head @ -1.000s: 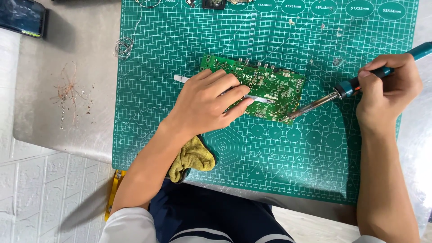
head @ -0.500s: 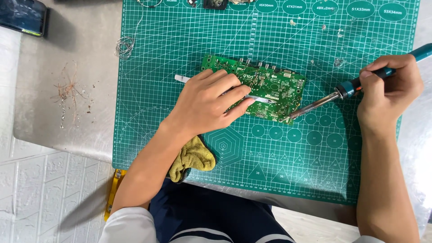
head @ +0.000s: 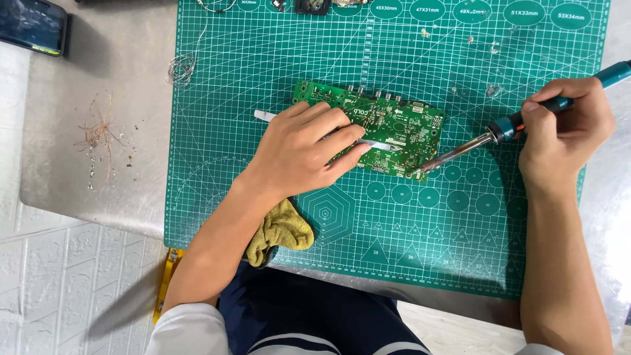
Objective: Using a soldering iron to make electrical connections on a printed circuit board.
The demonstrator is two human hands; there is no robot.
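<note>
Cutting mat (head: 276,66): teal-green, pale grid lines, lighter green ovals on the top edge, circles, triangles and a hexagon lower down. Circuit board (head: 401,125): bright green, white markings, silver pins. Soldering iron (head: 519,121) in my right hand (head: 568,125): teal handle, black and orange collar, silver shaft. Tweezers (head: 378,142) under my left hand (head: 305,148): silver. Rag (head: 282,230) at the mat's bottom edge: mustard yellow. Counter (head: 98,177): dull grey metal, coppery wire scraps (head: 98,131) near its left edge.

Green cutting mat (head: 263,79) on grey table (head: 98,177)
</note>
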